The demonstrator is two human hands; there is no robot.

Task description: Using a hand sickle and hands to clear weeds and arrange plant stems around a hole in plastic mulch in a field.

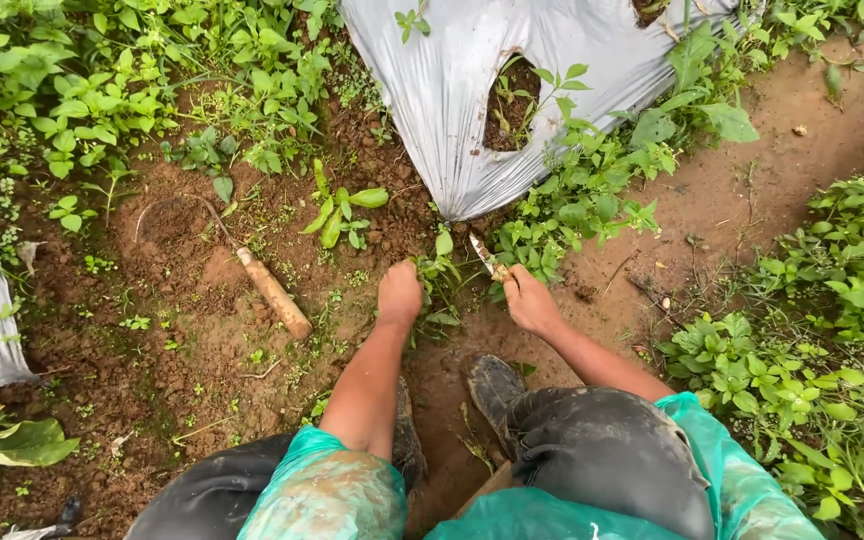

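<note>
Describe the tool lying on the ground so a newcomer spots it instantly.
Start at the grey plastic sheet at top centre, then look down-left across the bare brown soil. There lies a sickle, left of the person's left hand. Its pale wooden handle and thin curved blade set it apart from the green weeds around.

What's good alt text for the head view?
A crouching person's left hand grips low green weeds while the right hand holds a small muddy-bladed knife beside grey plastic mulch sheeting. A wooden-handled curved sickle lies on the soil.
</note>
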